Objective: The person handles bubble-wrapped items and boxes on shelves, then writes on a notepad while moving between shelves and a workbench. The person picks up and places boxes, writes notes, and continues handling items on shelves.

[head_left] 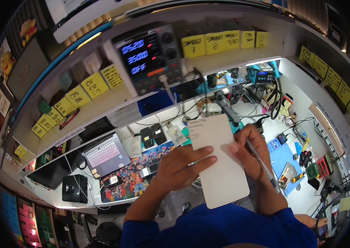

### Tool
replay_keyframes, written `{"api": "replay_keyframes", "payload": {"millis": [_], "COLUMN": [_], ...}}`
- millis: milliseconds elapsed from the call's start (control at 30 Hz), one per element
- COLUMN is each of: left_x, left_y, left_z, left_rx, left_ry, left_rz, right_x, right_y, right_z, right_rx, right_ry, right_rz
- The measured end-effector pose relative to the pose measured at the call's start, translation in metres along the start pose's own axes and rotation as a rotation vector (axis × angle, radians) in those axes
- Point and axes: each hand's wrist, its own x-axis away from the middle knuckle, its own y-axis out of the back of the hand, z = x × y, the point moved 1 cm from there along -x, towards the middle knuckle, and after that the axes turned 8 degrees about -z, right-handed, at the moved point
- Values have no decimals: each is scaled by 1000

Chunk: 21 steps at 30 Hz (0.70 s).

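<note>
A long white card (221, 169) with rounded lower corners is held up in front of my blue shirt, and small handwriting runs across its top left corner. My left hand (183, 167) grips its left edge, with two fingers laid over the front and the thumb hidden. At the card's right edge is my right hand (252, 151), its thumb against the card's face. A clear pen (263, 165) is tucked in the fingers of that hand, slanting down to the right, away from the writing.
Left on the bench are a laptop (106, 156), a colourful mat (131, 182) and two black phones (157, 133). A blue work mat (286, 165) with tools lies right. Above stands a power supply (148, 58). Another person's hand (306, 220) shows lower right.
</note>
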Motion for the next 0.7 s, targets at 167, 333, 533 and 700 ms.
{"api": "replay_keyframes", "payload": {"millis": [167,333,533,700], "left_x": [50,67,98,102], "left_y": [99,167,205,220], "left_z": [43,95,111,118], "left_rx": [-230,-340,-264,-269], "left_ry": [120,209,276,282], "left_rz": [-121,-54,-175,-198], "right_x": [-38,-102,-153,-166], "right_y": [-91,-221,-297,-329], "right_z": [16,17,-15,-30], "right_rx": [36,294,373,285], "right_ry": [192,181,125,215], "right_rz": [122,298,453,393]}}
